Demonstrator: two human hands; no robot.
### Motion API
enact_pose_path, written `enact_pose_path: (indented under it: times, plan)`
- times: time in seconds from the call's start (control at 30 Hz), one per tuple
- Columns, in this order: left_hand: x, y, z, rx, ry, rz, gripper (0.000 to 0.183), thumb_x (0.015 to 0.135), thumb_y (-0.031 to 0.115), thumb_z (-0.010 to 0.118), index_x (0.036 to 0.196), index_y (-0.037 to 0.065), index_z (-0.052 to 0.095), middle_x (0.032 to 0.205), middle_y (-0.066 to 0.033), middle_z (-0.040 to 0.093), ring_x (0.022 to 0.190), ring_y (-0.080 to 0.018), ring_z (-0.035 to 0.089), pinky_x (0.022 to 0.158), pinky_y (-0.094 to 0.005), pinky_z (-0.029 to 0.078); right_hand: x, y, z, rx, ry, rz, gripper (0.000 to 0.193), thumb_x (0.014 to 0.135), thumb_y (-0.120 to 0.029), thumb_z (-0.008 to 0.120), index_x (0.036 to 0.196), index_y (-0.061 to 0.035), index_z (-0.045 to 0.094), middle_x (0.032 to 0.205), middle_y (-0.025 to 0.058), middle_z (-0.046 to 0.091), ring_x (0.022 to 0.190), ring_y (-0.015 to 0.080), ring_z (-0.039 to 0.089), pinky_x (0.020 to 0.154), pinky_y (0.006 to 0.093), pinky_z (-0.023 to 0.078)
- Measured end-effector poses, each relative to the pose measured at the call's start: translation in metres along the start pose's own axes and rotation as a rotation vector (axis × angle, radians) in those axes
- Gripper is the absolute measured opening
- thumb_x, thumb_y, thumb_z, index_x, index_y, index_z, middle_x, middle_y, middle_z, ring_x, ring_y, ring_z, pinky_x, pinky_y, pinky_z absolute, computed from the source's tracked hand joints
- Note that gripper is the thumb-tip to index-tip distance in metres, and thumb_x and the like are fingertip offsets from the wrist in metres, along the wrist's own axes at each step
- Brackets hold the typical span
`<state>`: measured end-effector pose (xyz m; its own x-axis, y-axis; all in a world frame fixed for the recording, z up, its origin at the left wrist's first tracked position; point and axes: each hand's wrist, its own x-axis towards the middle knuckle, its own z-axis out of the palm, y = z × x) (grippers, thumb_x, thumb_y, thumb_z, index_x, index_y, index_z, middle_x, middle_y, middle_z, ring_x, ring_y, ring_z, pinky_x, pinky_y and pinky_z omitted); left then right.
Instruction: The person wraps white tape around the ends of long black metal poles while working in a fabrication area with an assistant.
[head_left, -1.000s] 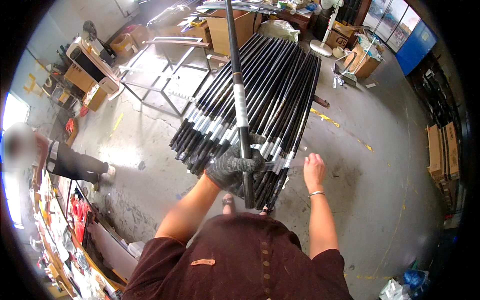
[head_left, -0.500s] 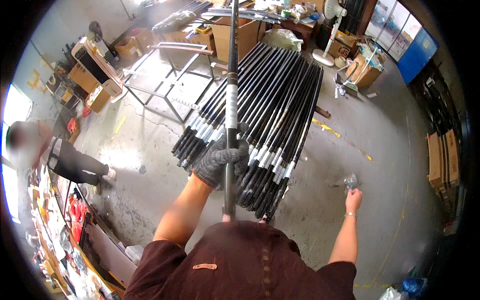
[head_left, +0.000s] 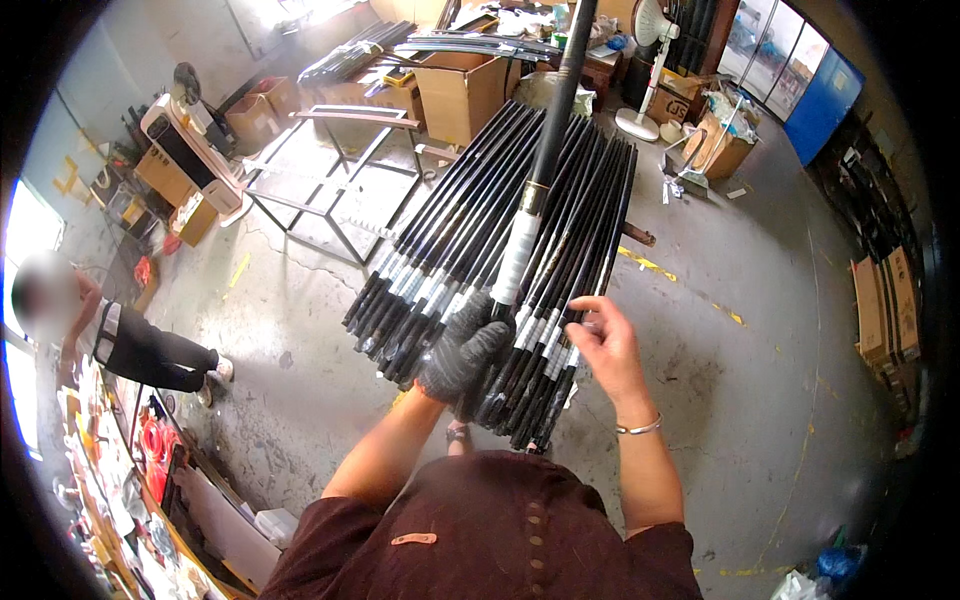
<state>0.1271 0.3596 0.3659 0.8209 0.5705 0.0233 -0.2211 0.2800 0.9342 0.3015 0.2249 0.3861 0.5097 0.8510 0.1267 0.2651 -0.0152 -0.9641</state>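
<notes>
Since the earlier frame, the bare right hand [head_left: 612, 350] has swung in from far out on the right, and the long, round, glossy black pole [head_left: 555, 120] has tipped so its upper end leans right. We look down on a person in a dark brown top. The left hand [head_left: 465, 350], in a dark grey knitted glove, is closed around that pole just below its shiny white wrapped band [head_left: 518, 258]. The pole slants up over a broad, fanned stack of similar black poles [head_left: 430, 230], and its top runs out of our view. The right hand, with a silver bracelet [head_left: 640, 427] at the wrist, hovers just beside the stack, fingers curled and thumb near the forefinger; we cannot tell whether its grip is closed on anything.

We judge the pole to be stiff and fairly light for its length, perhaps a hollow tube, though such a long piece would swing readily from a one-handed grip near its lower end. Its gloss suggests a slippery surface, so the knitted glove should help. We would take hold around the black shaft, with a second hand higher up for balance, sparing the white wrapping.
</notes>
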Motion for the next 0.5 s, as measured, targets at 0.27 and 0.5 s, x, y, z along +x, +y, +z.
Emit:
enact_pose_path:
  times: [0.27,0.5]
  plan:
    - [-0.011,0.007,0.011,0.252,0.045,0.032,0.051,0.084,0.000,0.060,0.130,0.005,0.040,0.099,-0.0065,0.055,0.084,-0.0111,0.054,0.071,-0.0249,0.047,0.007,-0.040,0.038,-0.134,-0.124,-0.094,0.019,0.082,-0.011,0.067,0.097,-0.0010,0.061,0.062,-0.0077,0.038,0.055,0.0020,0.033,0.048,0.0211,0.029]
    - [-0.012,-0.011,0.025,0.316,0.115,0.272,0.049,0.087,0.004,0.057,0.133,-0.001,0.040,0.113,-0.0086,0.055,0.104,-0.0156,0.051,0.093,-0.0315,0.042,0.007,-0.026,0.051,-0.307,0.042,-0.150,0.015,0.082,-0.011,0.065,0.088,0.0031,0.065,0.059,0.0065,0.058,0.053,0.0065,0.051,0.050,0.0250,0.041]
